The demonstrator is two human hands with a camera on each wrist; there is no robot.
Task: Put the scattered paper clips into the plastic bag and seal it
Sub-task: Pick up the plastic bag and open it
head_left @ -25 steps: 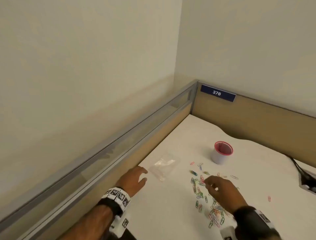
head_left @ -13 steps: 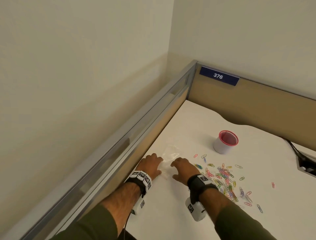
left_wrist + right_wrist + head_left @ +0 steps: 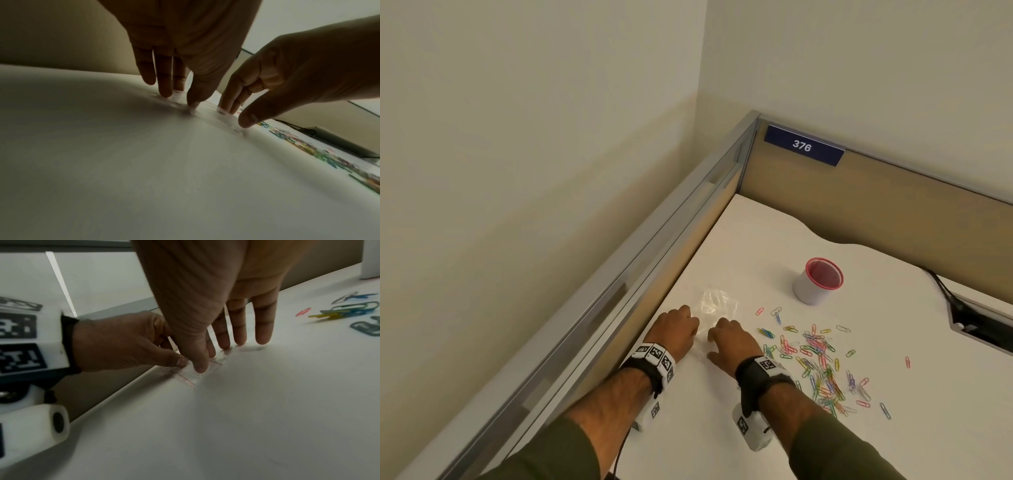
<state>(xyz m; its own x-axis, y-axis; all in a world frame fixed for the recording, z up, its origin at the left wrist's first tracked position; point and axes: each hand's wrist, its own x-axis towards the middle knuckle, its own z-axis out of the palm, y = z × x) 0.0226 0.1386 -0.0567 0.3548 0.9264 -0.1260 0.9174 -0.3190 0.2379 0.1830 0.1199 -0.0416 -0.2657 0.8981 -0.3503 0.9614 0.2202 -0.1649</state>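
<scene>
A small clear plastic bag [image 3: 717, 304] with a red zip line [image 3: 186, 379] lies flat on the white desk [image 3: 722, 428], close to the left partition. My left hand [image 3: 693, 323] pinches the bag's near edge between thumb and curled fingers [image 3: 178, 361]. Straight fingers and the thumb of my right hand [image 3: 714, 335] press on the bag [image 3: 218, 359] beside it. In the left wrist view both hands' fingertips [image 3: 166, 95] touch the bag [image 3: 207, 105]. Several coloured paper clips [image 3: 816, 359] lie scattered to the right of my right hand.
A white cup with a pink rim [image 3: 818, 281] stands behind the clips. A grey-framed partition [image 3: 654, 260] runs along the desk's left side, a tan panel with a "376" label [image 3: 803, 145] along the back. A cable slot [image 3: 983, 325] sits at the right.
My right hand has left the paper clips and moved left onto the bag. My left hand has moved forward onto the bag's near edge. In the last half second neither hand shifted much.
</scene>
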